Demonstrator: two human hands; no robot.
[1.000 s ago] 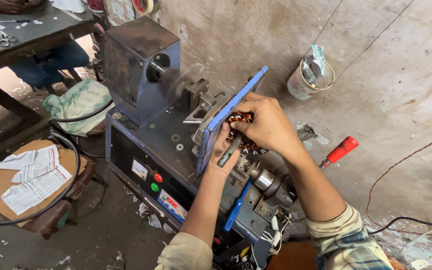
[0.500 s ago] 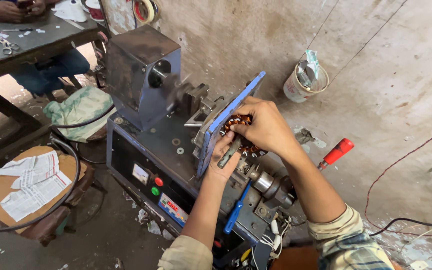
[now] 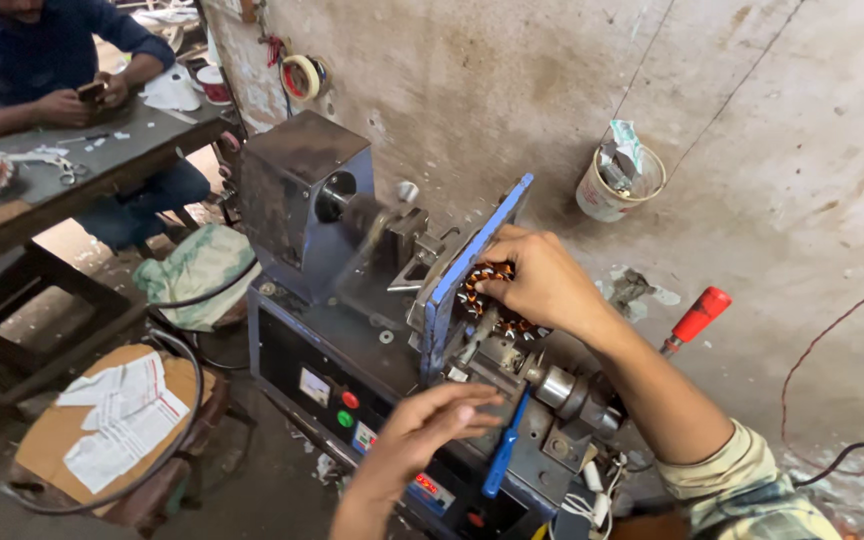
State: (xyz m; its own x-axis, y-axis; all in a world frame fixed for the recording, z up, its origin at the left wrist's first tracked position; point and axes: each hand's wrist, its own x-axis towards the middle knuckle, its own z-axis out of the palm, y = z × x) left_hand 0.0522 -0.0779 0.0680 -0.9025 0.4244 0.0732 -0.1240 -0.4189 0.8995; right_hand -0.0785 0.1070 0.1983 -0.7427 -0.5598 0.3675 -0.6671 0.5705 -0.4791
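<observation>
The single head-worn view looks steeply down and forward from just above the person's own arms, close to the winding machine that fills the centre of the frame. It faces a stained wall across the upper right (a table sits upper left, farther off).

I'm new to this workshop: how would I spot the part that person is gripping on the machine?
Find the blue-grey winding machine standing against the stained wall. Just behind its upright blue plate, the right hand holds a round copper-wound stator. Its orange-brown coils set it apart from the grey steel parts around it.
</observation>
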